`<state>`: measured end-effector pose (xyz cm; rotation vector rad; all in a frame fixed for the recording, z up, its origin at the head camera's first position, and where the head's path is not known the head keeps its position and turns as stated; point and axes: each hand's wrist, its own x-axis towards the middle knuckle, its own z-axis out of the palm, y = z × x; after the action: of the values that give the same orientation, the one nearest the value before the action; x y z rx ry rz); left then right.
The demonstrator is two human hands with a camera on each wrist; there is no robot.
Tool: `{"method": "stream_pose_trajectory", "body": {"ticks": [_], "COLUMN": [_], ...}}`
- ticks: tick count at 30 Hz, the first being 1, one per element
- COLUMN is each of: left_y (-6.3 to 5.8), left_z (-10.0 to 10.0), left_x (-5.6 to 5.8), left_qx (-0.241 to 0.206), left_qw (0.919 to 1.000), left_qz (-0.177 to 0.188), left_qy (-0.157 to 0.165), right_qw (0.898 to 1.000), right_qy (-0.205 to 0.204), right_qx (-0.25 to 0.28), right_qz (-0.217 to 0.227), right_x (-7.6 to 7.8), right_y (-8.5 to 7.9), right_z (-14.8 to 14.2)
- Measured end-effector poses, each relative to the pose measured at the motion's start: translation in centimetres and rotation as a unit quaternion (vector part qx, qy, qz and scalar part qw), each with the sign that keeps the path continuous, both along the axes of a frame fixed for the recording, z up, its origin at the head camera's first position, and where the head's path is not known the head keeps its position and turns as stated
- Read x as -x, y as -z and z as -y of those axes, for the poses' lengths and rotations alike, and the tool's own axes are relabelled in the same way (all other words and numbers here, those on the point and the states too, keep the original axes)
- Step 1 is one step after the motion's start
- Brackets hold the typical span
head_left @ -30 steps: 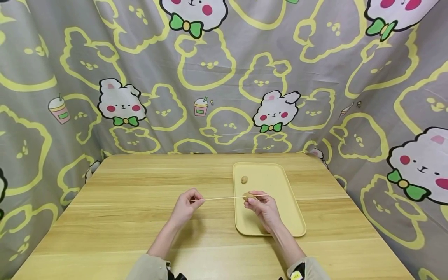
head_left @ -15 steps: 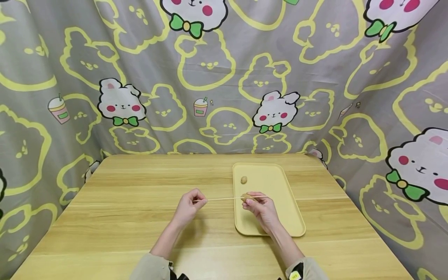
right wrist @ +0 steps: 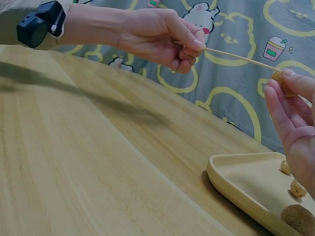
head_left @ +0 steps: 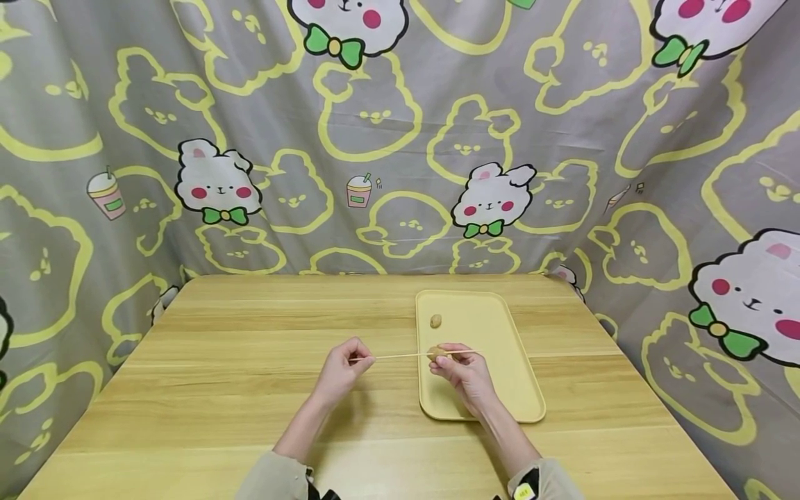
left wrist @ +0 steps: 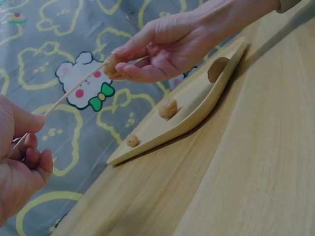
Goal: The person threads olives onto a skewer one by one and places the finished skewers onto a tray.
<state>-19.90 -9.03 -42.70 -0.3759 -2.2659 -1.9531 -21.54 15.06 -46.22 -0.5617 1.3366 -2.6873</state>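
A thin wooden skewer [head_left: 400,356] runs almost level between my hands, raised over the table. Near its left end, the thumb and fingers of my left hand [head_left: 340,369] pinch it. My right hand [head_left: 470,380] holds a rough brown ball [head_left: 437,353], which looks like a meatball, between thumb and fingers. The skewer passes through that ball and shows again on its right, along the fingers. Below my right hand lies a pale yellow tray [head_left: 500,333]. In the left wrist view, a small ball [left wrist: 132,140], a middle ball [left wrist: 168,109] and a darker brown piece [left wrist: 218,70] rest on it.
The wooden table [head_left: 250,326] carries the tray on its right half. A patterned grey curtain [head_left: 400,153] hangs behind the table and along both sides. A black device [right wrist: 40,24] is strapped on my left wrist.
The brown ball and my right hand have shifted slightly left along the skewer. My left hand has come a little to the right, so less of the stick shows between them.
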Motion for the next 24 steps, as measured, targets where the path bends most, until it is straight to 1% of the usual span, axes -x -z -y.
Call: {"method": "stream_pose_trajectory", "body": {"ticks": [1, 4, 7, 10, 11, 18, 21, 24], "left_y": [0.3, 0.7, 0.8, 0.8, 0.7, -1.6, -1.8, -1.7], "left_z": [0.0, -0.2, -0.4, -0.6, -0.6, -1.3, -1.6, -1.8], "left_x": [0.2, 0.3, 0.3, 0.2, 0.2, -1.3, -1.4, -1.4], "left_qx": [-0.002, -0.007, -0.006, -0.003, -0.003, 0.002, 0.004, -0.002], "left_qw": [1.0000, 1.0000, 1.0000, 0.9999, 0.9999, 0.9999, 0.9999, 0.9999], "left_qz": [0.005, 0.001, 0.001, 0.010, 0.014, 0.012, 0.012, 0.010], "left_qy": [0.001, 0.006, 0.005, 0.001, 0.001, 0.009, 0.010, 0.012], "right_qw": [1.000, 1.000, 1.000, 1.000, 1.000, 1.000, 1.000, 1.000], "right_qy": [0.001, 0.003, 0.003, 0.002, 0.002, 0.002, 0.001, -0.003], "right_qx": [0.000, -0.001, -0.002, -0.006, -0.008, -0.014, -0.012, -0.009], "right_qz": [0.000, 0.000, 0.001, 0.001, 0.001, 0.007, 0.007, 0.005], "right_x": [0.0, 0.0, 0.0, -0.1, -0.1, -0.1, -0.1, -0.1], "right_y": [0.1, 0.2, 0.3, 0.3, 0.3, 0.3, 0.4, 0.4], "right_z": [0.0, 0.0, 0.1, 0.1, 0.2, 0.2, 0.3, 0.3]}}
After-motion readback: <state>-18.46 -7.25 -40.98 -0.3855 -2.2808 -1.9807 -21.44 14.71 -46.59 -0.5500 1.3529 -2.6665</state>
